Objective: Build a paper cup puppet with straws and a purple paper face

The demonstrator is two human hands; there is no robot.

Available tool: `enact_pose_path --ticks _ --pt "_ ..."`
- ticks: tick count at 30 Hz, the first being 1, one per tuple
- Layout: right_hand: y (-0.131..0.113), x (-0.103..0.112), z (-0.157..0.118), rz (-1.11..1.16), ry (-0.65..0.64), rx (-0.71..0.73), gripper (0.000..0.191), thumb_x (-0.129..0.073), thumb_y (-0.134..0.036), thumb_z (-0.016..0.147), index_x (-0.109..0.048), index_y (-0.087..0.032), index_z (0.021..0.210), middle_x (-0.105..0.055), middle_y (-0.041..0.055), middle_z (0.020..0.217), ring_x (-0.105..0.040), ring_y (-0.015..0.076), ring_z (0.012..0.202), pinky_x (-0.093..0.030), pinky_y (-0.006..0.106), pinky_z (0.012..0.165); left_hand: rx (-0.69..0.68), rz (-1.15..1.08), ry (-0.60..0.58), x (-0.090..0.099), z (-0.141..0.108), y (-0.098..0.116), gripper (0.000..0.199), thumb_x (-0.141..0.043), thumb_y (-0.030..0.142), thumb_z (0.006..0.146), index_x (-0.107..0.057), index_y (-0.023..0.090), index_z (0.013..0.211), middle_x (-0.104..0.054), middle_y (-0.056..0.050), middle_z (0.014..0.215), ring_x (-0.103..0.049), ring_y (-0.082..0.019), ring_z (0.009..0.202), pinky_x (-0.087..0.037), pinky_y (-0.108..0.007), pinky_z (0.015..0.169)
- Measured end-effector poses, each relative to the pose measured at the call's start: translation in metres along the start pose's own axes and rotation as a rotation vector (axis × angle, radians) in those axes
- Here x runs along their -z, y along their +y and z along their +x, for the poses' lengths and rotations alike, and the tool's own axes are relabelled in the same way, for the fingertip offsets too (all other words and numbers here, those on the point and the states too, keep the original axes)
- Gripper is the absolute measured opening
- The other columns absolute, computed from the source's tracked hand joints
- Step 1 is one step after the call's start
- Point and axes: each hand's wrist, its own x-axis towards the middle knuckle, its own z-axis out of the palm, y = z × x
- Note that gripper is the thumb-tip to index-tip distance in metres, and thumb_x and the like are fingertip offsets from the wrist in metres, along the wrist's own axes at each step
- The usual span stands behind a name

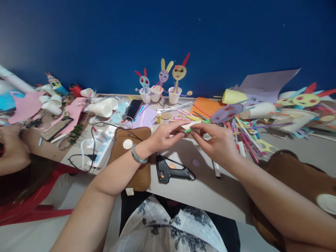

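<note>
Both hands meet above the table. My left hand [168, 135] has its fingers closed on one end of a thin green stick [188, 131]. The fingers of my right hand [214, 140] pinch the same stick from the other side. A purple paper face [226, 112] with red eyes shows just beyond my right hand, beside a bit of green; whether it joins the stick I cannot tell. Something pale lies behind the fingertips, partly hidden. Below the hands a black glue gun [172, 171] rests on the table.
Three white cups with paper rabbit-like figures [163, 76] stand by the blue wall. A brown pouch [143, 175] and white power strip [105, 150] lie left, colored sticks [248, 138] right. Another person's hand [13, 150] is at far left.
</note>
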Motion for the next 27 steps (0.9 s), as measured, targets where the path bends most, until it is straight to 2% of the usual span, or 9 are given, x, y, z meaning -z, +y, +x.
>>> enact_pose_path --ticks 8,13,19,27 --pt "0.0014 -0.0007 0.0003 -0.033 0.026 0.029 0.014 -0.06 -0.025 0.09 -0.072 -0.024 0.096 -0.074 0.0039 0.076 -0.069 0.0221 0.069 -0.051 0.035 0.07 0.003 -0.048 0.03 -0.0036 -0.0004 -0.0006 0.046 -0.065 0.024 0.091 -0.062 0.019 0.137 -0.071 -0.013 0.13 -0.075 -0.018 0.101 -0.062 -0.027 0.09" --pt "0.001 0.0003 0.0007 -0.039 0.039 0.029 0.013 -0.06 -0.026 0.09 -0.072 -0.025 0.096 -0.073 0.0029 0.074 -0.068 0.0218 0.068 -0.051 0.035 0.069 0.01 -0.016 0.052 -0.004 -0.0002 -0.0007 0.04 -0.069 0.029 0.089 -0.067 0.018 0.128 -0.072 -0.013 0.128 -0.075 -0.017 0.097 -0.062 -0.027 0.088" --pt "-0.0003 0.0029 0.0012 -0.054 0.051 0.025 0.012 -0.06 -0.027 0.092 -0.071 -0.025 0.095 -0.072 0.0022 0.072 -0.067 0.0206 0.066 -0.05 0.034 0.067 0.082 0.007 0.134 -0.0047 -0.001 -0.0038 0.033 -0.072 0.039 0.088 -0.071 0.015 0.111 -0.078 -0.01 0.099 -0.074 -0.015 0.081 -0.06 -0.024 0.073" --pt "0.0045 -0.0002 0.0015 -0.065 0.037 0.029 0.012 -0.06 -0.026 0.091 -0.071 -0.024 0.095 -0.074 0.0041 0.076 -0.068 0.0219 0.069 -0.049 0.035 0.068 0.082 0.1 0.139 0.0001 0.0034 0.0017 0.02 -0.07 0.035 0.087 -0.074 0.016 0.088 -0.076 -0.006 0.083 -0.067 -0.013 0.072 -0.051 -0.023 0.063"
